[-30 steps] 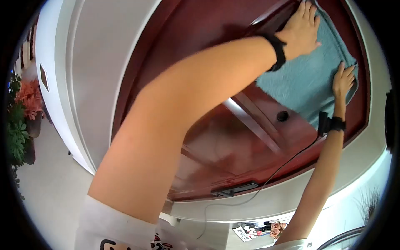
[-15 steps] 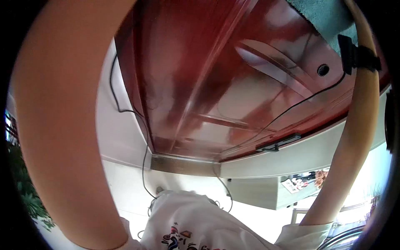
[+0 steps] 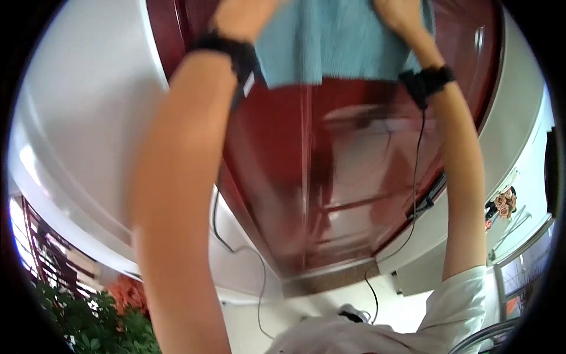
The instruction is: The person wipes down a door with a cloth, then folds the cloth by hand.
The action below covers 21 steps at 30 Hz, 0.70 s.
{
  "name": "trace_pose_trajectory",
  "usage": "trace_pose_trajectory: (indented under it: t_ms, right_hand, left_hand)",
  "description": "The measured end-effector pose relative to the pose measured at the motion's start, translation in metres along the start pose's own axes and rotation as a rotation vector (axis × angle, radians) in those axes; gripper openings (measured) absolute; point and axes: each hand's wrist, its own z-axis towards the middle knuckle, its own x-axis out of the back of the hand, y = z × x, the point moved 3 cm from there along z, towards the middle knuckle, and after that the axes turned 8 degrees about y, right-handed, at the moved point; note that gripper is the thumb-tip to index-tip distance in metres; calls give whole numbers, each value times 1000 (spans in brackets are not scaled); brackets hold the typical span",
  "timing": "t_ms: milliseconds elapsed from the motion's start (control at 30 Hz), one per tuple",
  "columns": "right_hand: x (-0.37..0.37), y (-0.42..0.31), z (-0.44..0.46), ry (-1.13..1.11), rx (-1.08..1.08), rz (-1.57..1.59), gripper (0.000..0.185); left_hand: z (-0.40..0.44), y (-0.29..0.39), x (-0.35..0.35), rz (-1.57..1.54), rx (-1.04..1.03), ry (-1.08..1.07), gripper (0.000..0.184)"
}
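A blue-green cloth [image 3: 330, 47] hangs spread in front of a glossy dark red door [image 3: 277, 153], its lower edge showing. My right hand [image 3: 402, 15] is at the cloth's upper right, with bent fingers gripping it. At the cloth's upper left is my left hand [image 3: 247, 15], smeared by motion; its fingers run past the top of the view, so I cannot tell whether it grips. Each wrist wears a black strap, and a thin cable runs down from the right one.
A black door handle [image 3: 427, 197] sticks out at the right edge of the door. White wall panels flank it. Green leafy plants [image 3: 88, 321] stand at the lower left, and a stone threshold [image 3: 330, 278] lies at the door's foot. Loose cables [image 3: 262, 283] trail down to the floor.
The cloth has come from the upper right corner to the top middle. Both forearms have shifted inward, and both hands now show. My view has swung, bringing the plants further in.
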Motion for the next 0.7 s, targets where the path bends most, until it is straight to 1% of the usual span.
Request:
trace_pose_trajectory:
  t_ms: [67,100,133,167,200,267,300,333,367,467,567,667,700]
  right_hand:
    - [12,-9,-9,-42,-33,39,57]
    - [0,3,-28,30,55,191,58]
    - [16,-10,-28,-63,15,223,63]
    - [17,-11,-33,-12,79,199,60]
    - [20,-14,-38,4,96,187,60]
    - [31,-30,-36,-64,89,209,60]
    - [34,-31,-42,-98,81,220,61]
    - [36,-29,-49,-135,70,234,62]
    - [39,-32,-53,-106,97,224,64]
    - [51,-37,-73,-160,109,265,66]
    - [60,-50,-96,-270,154,264,69]
    - [70,-51,-119,-388,269,355,72]
    - [72,-50,-127,-346,334,385,74]
  left_hand:
    - [-13,16,3,-14,7,-38,68]
    - [-20,27,8,-10,-4,-253,69]
    - [-27,36,8,-29,-75,-199,58]
    - [-34,44,9,-43,-147,-144,49]
    - [-40,52,9,-84,-181,-156,47]
    - [-46,47,18,-187,-231,-134,48]
    - [-50,50,18,-226,-224,-152,49]
    - [-53,56,18,-265,-219,-176,49]
    - [-55,57,23,-303,-213,-200,50]
    - [-69,68,32,-339,-228,-328,53]
    - [-95,75,48,-378,-259,-371,57]
    - [-136,94,63,-441,-261,-469,64]
    - [-150,101,69,-481,-245,-520,65]
